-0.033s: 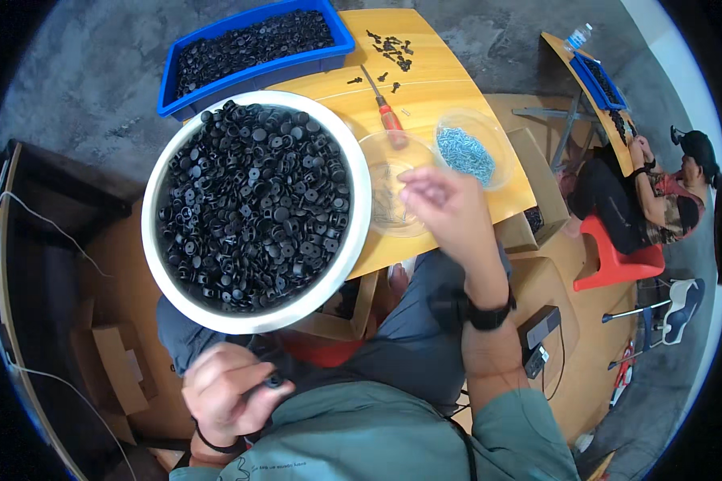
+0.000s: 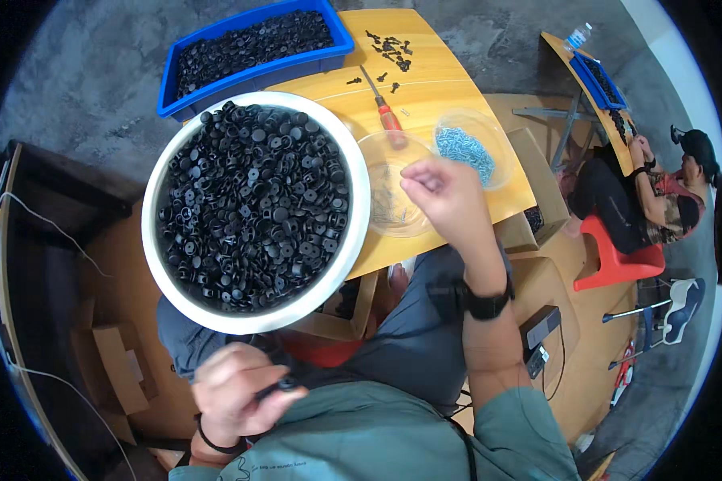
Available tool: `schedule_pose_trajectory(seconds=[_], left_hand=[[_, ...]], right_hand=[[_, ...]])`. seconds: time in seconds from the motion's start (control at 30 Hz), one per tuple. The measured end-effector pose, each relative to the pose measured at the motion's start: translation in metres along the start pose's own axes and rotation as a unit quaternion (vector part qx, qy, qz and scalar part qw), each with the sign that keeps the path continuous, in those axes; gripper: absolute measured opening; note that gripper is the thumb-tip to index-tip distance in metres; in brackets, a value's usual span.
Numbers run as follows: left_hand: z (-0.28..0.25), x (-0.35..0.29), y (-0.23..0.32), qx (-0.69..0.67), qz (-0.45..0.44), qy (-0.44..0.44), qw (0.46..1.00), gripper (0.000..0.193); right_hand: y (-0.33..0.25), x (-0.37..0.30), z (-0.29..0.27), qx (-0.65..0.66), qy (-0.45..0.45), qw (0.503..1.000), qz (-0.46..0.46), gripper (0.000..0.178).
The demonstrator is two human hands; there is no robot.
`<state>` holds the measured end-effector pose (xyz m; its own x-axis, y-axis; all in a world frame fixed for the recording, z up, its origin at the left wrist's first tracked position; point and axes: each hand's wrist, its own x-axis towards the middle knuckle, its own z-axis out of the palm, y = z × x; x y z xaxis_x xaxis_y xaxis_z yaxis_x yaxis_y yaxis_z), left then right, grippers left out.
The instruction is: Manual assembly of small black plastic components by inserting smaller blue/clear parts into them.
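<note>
My left hand (image 2: pixel 237 389) is closed in front of my shirt, pinching a small black plastic part (image 2: pixel 285 384) between thumb and fingers. My right hand (image 2: pixel 441 188) hovers over the right side of a shallow clear dish (image 2: pixel 363 210) with thin metal pins (image 2: pixel 387 207) in it. Its fingertips are pressed together; whatever they may hold is too small to make out. Left of that dish, a big white-rimmed basin (image 2: pixel 154 240) is heaped with black plastic parts (image 2: pixel 257 200). A second clear dish (image 2: pixel 501 172), holding bluish screws (image 2: pixel 464 152), lies just beyond my right hand.
A red-handled screwdriver (image 2: pixel 390 120) lies on the wooden table (image 2: pixel 441 72), near loose black pieces (image 2: pixel 393 52). A blue tray (image 2: pixel 265 74) of black parts stands at the back left. A cardboard box (image 2: pixel 529 192) is beside the table. Another person (image 2: pixel 658 184) sits at the right.
My left hand has shifted slightly right with the black part, which now shows more clearly. My right hand's fingers have drawn closer together, a little farther from the pins.
</note>
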<state>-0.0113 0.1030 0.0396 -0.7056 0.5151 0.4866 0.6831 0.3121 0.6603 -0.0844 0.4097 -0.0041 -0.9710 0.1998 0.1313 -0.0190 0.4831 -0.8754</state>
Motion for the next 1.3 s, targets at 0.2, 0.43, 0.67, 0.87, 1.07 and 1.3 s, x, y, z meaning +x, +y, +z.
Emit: schedule_pose_trajectory(seconds=[0.2, 0.43, 0.67, 0.87, 1.07, 1.3], left_hand=[[0.045, -0.028, -0.024, 0.004, -0.096, -0.203, 0.974, 0.026], [0.059, -0.061, -0.083, 0.177, -0.194, -0.127, 0.957, 0.029], [0.036, -0.056, -0.057, 0.068, -0.192, -0.176, 0.963, 0.020], [-0.009, -0.024, -0.019, -0.081, -0.152, -0.093, 0.981, 0.017], [-0.007, 0.013, -0.029, 0.100, -0.125, 0.048, 0.986, 0.015], [0.014, 0.043, -0.038, 0.201, -0.166, 0.004, 0.965, 0.013]], right_hand=[[0.021, 0.040, 0.035, -0.347, -0.074, 0.935, -0.018, 0.007], [0.021, 0.040, 0.051, -0.451, -0.066, 0.890, -0.021, 0.007], [0.022, 0.044, 0.054, -0.464, -0.070, 0.881, -0.052, 0.011], [0.022, 0.044, 0.045, -0.392, -0.049, 0.918, -0.040, 0.006], [0.022, 0.043, 0.030, -0.363, -0.079, 0.929, -0.007, 0.008], [0.023, 0.044, 0.021, -0.268, 0.031, 0.963, -0.020, 0.007]])
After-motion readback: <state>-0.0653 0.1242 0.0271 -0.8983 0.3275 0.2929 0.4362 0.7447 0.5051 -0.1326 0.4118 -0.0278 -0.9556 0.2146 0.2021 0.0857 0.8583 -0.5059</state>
